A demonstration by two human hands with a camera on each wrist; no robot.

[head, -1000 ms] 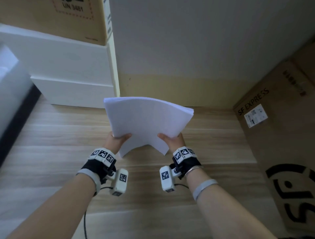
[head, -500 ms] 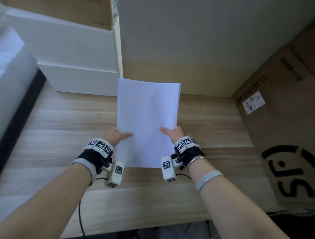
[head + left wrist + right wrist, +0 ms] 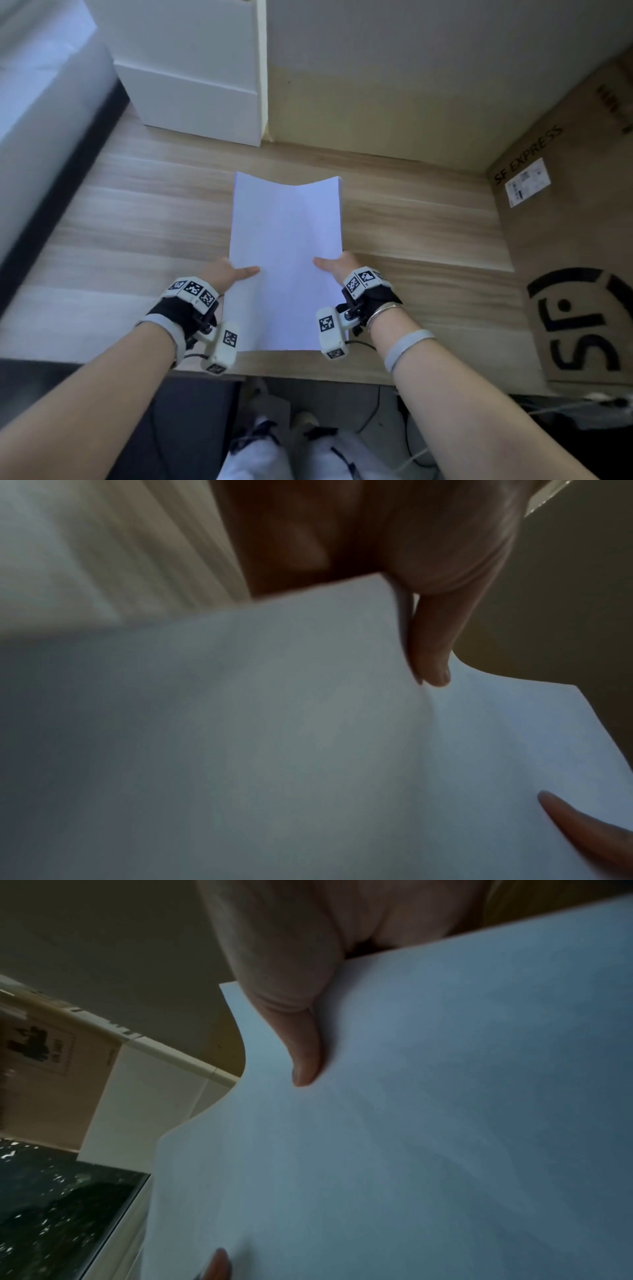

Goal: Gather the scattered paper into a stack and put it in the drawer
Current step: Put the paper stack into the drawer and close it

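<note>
Both hands pinch the paper stack (image 3: 286, 253): left hand (image 3: 224, 274) on its left edge, right hand (image 3: 337, 265) on its right, thumbs on top. Beneath the grip lies the wooden desk (image 3: 428, 233); the far end bows downward.

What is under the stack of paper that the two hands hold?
Under the paper stack lies the wooden desk. The left hand and right hand show thumbs on top; their fingers beneath are hidden, as is the desk part directly below.
</note>
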